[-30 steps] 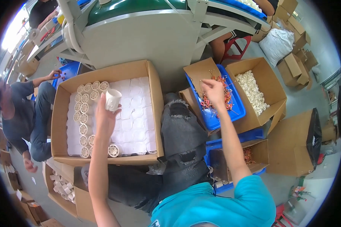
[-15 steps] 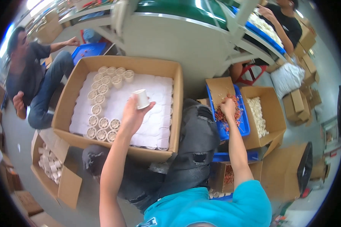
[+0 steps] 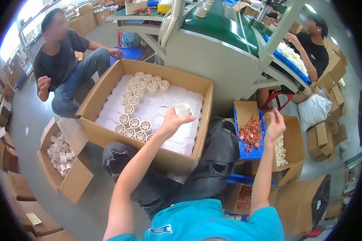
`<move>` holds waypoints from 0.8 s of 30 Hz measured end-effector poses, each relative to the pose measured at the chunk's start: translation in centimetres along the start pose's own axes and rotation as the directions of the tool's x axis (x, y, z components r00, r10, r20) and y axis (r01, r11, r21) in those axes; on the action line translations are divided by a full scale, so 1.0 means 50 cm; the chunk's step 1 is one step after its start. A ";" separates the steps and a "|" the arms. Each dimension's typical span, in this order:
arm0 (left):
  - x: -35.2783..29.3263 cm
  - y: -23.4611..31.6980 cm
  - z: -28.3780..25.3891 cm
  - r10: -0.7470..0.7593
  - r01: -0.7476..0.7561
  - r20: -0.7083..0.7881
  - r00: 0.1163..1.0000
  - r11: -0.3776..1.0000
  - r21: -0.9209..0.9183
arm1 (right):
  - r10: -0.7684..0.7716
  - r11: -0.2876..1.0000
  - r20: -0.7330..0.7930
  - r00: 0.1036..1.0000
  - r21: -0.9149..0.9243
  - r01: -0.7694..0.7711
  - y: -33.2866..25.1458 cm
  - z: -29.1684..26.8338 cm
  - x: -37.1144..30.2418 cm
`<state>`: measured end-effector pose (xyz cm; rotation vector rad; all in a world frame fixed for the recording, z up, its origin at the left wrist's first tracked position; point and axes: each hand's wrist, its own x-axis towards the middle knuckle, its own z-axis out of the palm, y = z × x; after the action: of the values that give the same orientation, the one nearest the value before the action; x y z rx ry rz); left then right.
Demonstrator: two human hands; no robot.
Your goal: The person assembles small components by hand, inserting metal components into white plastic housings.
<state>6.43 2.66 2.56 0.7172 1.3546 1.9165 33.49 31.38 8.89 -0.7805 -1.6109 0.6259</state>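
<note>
My left hand [image 3: 173,122] is wrapped round a white plastic cup-shaped housing [image 3: 182,110], its open end up, above the big cardboard box [image 3: 177,162]. Inside that box, rows of similar cream housings [image 3: 134,123] with slotted tops stand on a white divider sheet [image 3: 108,106]. To the right, my right hand [image 3: 275,126] is raised with its fingers pinched together; whatever they hold is too small to make out. It is near a blue tray [image 3: 240,114] with a heap of small red wired parts [image 3: 251,133], and over a carton [image 3: 297,138] of small white pieces [image 3: 280,150].
A carton [image 3: 78,182] of loose white housings stands at my left. Beyond it a co-worker [image 3: 64,56] sits; another [image 3: 319,44] works at the far right by a tray of white parts [image 3: 289,56]. A green conveyor [image 3: 221,26] runs ahead. A carton of red parts [image 3: 244,197] sits below the tray.
My right hand has left the heap of red parts and risen rightward over the carton. My left hand still holds the housing, now tilted more upright. The view has shifted, showing more of the conveyor.
</note>
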 end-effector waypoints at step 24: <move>0.066 0.206 -0.143 0.013 -0.028 0.469 0.883 0.999 0.025 | -0.126 0.899 0.711 0.692 0.376 -0.222 -0.264 0.461 -0.125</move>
<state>-3.17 -1.30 10.30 1.1303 1.0704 1.5953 9.42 18.62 10.94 -0.2163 -2.0405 1.4198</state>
